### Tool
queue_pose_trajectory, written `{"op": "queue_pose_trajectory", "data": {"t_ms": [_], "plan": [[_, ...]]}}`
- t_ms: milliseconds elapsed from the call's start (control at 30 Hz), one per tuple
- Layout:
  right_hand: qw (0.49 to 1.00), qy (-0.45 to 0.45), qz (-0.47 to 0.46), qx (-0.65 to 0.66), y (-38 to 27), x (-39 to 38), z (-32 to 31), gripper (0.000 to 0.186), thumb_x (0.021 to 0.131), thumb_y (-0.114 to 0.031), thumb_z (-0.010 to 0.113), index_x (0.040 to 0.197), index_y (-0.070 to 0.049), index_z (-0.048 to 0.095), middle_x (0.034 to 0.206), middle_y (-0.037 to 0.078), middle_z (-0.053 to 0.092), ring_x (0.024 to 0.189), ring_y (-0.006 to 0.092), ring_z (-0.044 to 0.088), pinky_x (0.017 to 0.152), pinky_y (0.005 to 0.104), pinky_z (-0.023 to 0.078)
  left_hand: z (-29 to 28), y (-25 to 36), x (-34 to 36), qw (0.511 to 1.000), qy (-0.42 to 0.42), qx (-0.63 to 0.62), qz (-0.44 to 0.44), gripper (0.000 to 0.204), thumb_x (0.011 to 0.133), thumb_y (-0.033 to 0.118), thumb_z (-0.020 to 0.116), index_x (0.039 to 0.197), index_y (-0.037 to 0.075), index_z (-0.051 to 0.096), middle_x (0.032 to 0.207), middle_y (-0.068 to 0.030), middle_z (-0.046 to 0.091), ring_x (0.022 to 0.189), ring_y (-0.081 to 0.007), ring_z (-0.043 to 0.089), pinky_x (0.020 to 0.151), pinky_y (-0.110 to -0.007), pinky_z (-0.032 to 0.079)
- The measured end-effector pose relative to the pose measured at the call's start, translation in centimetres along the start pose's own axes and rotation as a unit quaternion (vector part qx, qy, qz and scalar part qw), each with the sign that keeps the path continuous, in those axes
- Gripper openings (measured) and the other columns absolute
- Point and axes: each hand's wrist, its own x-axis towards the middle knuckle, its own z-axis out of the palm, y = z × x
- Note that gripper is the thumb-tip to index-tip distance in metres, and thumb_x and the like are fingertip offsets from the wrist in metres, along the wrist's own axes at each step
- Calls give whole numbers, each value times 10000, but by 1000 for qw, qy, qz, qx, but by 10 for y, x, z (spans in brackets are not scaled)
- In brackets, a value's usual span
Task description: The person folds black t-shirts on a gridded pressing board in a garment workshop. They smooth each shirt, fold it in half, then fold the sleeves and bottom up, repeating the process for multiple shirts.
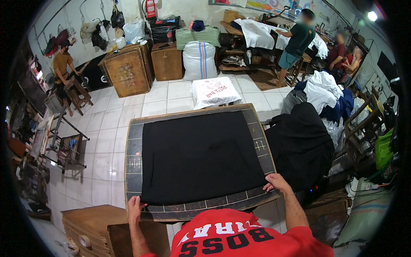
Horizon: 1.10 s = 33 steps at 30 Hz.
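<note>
A black cloth (201,158), probably a folded garment, lies spread over a dark board (195,210) marked with pale grid lines and wooden edges. My left hand (135,207) is at its near left corner, fingertips closed on the edge. At the near right corner, my right hand (277,183) has its fingers bent round the cloth's edge. Slight creases run across the middle of the cloth. Both thumbs and fingertips are small in view, and the cloth between them is partly hidden.
A heap of black cloth (299,145) sits right of the board, with white and blue garments (323,94) behind. Beyond stands a low seat with a white printed cover (215,91). Cardboard boxes (87,227) stand near left. Several people work farther off, one in dark green (301,36).
</note>
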Motion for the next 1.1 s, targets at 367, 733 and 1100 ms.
{"op": "queue_pose_trajectory", "data": {"t_ms": [367, 733, 1100], "plan": [[1000, 22, 12, -7, -7, -8, 6, 266, 1085, -172, 539, 1129, 88, 566, 914, 175, 662, 761, 312, 762, 566, 336, 615, 1, 7, -3, 1000, 1, -7, -22, 239, 1106, 211, 501, 952, 38, 558, 869, -36, 592, 790, -144, 650, 745, -343, 620], [1000, 21, 6, -2, -3, -7, 3, 308, 1028, -120, 631, 1210, 119, 563, 936, 178, 703, 765, 281, 766, 557, 316, 602, 8, 0, 9, 992, 53, 117, 9, 293, 1096, 210, 506, 937, -13, 611, 834, -65, 632, 726, -155, 665, 615, -326, 607], [996, 14, -40, -84, 2, -14, -6, 292, 940, -31, 722, 1174, 104, 609, 864, 143, 728, 706, 205, 751, 519, 278, 555, 23, 20, 4, 935, 81, 333, 91, 284, 1063, 186, 552, 933, -60, 612, 735, -178, 655, 603, -250, 703, 566, -395, 530]]}}
